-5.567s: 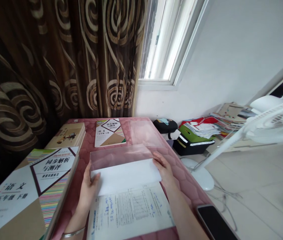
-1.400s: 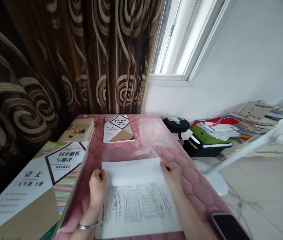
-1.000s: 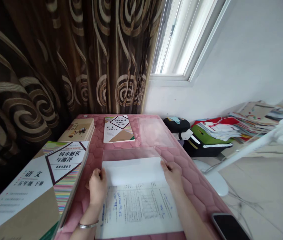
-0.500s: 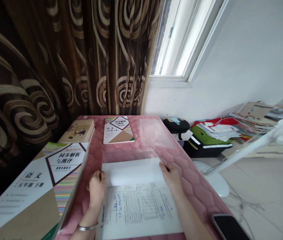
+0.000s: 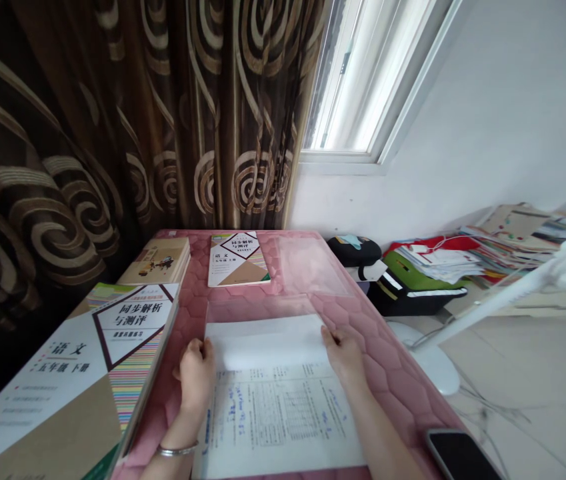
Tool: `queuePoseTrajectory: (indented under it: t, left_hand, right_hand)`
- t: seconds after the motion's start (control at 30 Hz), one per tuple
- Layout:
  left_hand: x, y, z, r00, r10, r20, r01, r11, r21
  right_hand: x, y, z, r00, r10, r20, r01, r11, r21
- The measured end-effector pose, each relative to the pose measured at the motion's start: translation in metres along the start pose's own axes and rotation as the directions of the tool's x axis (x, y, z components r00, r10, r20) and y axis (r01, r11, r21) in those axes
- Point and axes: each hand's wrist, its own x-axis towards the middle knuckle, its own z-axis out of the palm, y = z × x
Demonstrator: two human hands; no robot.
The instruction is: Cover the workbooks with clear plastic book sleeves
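A printed workbook page [image 5: 283, 413] with blue handwriting lies in front of me. Across its far part runs a blank white sheet or flap [image 5: 267, 340]. Beyond that, a clear plastic sheet [image 5: 263, 308] sticks out on the table; how far it reaches under the paper I cannot tell. My left hand [image 5: 195, 373], with a silver bangle at its wrist, is closed on the left edge of the white sheet. On the opposite edge, my right hand [image 5: 343, 350] pinches the sheet's right corner between thumb and fingers.
Large workbooks [image 5: 73, 380] are stacked at left, with tan books [image 5: 157, 260] behind. A smaller workbook [image 5: 239, 260] and another clear sheet [image 5: 313, 267] lie at the pink table's [image 5: 403, 380] far end. A phone [image 5: 460, 453] sits at the right edge; a white fan [image 5: 493, 303] stands beyond.
Both hands keep their hold on the sheet's edges. The whole view has shifted very slightly; nothing else visibly moves.
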Motion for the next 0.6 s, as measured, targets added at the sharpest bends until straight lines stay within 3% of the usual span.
queuePoseTrajectory:
  t: [0.27, 0.43, 0.6]
  left_hand:
    - [-0.0013, -0.0012, -0.0036, 1.000, 0.003, 0.010, -0.001, 0.994, -0.111]
    - [-0.0003, -0.0059, -0.0002, 1.000, 0.023, -0.004, -0.024, 0.997, -0.071]
    - [0.0008, -0.0054, 0.0019, 1.000, 0.027, 0.012, -0.027, 0.999, -0.022]
  right_hand:
    - [-0.0045, -0.0076, -0.0011, 1.000, -0.011, -0.015, 0.012, 1.000, 0.011]
    - [-0.0074, -0.0088, -0.0057, 0.996, 0.063, 0.063, -0.071, 0.989, 0.131]
    - [-0.0016, -0.0021, -0.0029, 1.000, 0.022, -0.009, -0.021, 0.997, 0.072]
